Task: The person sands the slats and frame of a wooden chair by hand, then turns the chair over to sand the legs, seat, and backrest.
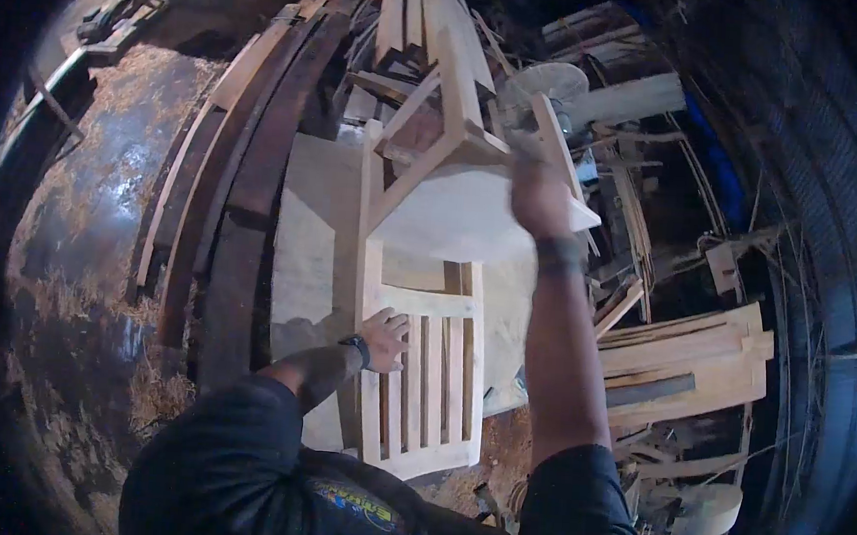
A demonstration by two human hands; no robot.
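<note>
An unpainted wooden chair (449, 210) lies on a pale board, its slatted backrest (433, 381) toward me and its legs pointing away. My left hand (383, 339) rests on the left side of the backrest, fingers stretched over the slats below the curved crossbar. Over the right edge of the chair's flat seat panel is my right hand (541, 198), smeared by motion. A dark blurred shape shows at its far end, but I cannot make out whether the hand holds it.
Pale board (306, 211) lies under the chair. Long dark timbers (247, 188) run along the left, beside a floor strewn with shavings (106, 238). Stacked light planks (687, 367) stand to the right. More lumber and a round fan-like object (550, 82) are beyond the chair.
</note>
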